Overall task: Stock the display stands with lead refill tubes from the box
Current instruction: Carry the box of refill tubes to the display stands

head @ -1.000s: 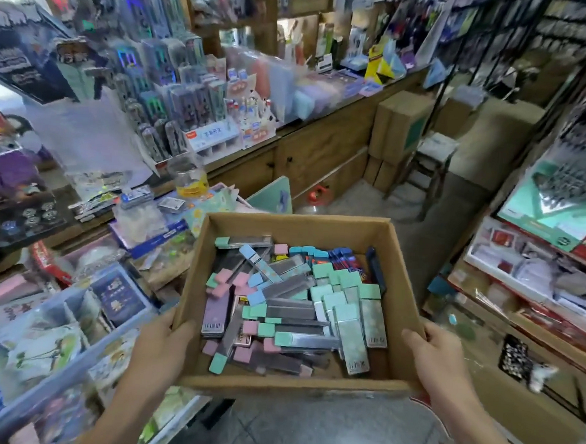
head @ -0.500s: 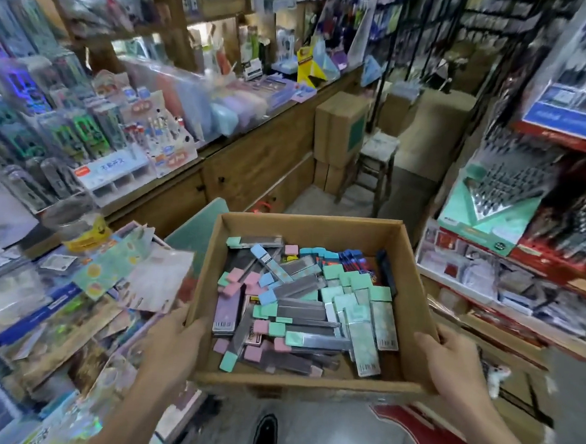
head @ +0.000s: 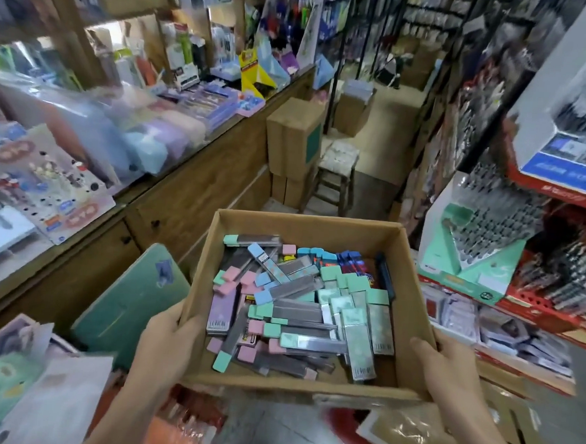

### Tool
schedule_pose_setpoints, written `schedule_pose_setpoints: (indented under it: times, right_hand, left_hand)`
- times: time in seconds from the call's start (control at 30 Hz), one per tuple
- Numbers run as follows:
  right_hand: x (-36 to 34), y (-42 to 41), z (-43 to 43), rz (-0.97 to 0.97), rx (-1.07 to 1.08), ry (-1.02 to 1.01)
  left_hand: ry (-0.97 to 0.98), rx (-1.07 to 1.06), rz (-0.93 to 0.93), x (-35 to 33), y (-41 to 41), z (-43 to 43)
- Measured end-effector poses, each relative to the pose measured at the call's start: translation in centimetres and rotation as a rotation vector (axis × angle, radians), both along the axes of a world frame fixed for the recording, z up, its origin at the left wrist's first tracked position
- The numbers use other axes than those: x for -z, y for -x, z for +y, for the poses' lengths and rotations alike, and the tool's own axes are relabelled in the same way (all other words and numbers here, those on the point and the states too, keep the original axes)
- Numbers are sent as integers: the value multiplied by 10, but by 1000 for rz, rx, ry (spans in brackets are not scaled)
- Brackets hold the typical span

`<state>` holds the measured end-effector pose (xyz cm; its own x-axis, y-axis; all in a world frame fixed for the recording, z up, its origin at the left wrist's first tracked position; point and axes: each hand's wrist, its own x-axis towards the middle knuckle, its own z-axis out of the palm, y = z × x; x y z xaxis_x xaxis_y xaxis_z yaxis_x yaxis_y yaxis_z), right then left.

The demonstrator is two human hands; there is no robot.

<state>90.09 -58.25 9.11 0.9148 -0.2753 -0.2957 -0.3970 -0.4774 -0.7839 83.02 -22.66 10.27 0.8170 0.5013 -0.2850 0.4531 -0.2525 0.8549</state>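
Note:
I carry an open cardboard box (head: 305,227) in front of me in a shop aisle. My left hand (head: 167,341) grips its left wall and my right hand (head: 447,365) grips its right wall near the front corner. Inside lies a loose pile of lead refill tubes (head: 310,312) with green, pink and blue caps. On the right shelf stands a mint-green display stand (head: 471,256) filled with dark tubes or pens.
A wooden counter (head: 190,195) with stationery runs along the left. Stacked cardboard cartons (head: 291,142) and a wooden stool (head: 337,169) stand in the aisle ahead. Red shelving (head: 537,305) with packaged goods lines the right. A green board (head: 125,301) leans at lower left.
My view has turned to the right along the aisle; the left counter goods slid left and the right shelf with the green stand came closer. Both hands keep holding the box.

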Motion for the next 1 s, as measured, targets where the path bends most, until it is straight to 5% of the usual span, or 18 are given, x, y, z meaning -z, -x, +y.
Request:
schedule_pose_setpoints:
  times: [0.6, 1.0]
  right_hand:
    - [20, -331, 10, 20, -37, -83]
    - [18, -544, 63, 21, 45, -60]
  left_hand:
    - [-53, -126, 97, 14, -304, 9]
    - [114, -60, 36, 28, -540, 70]
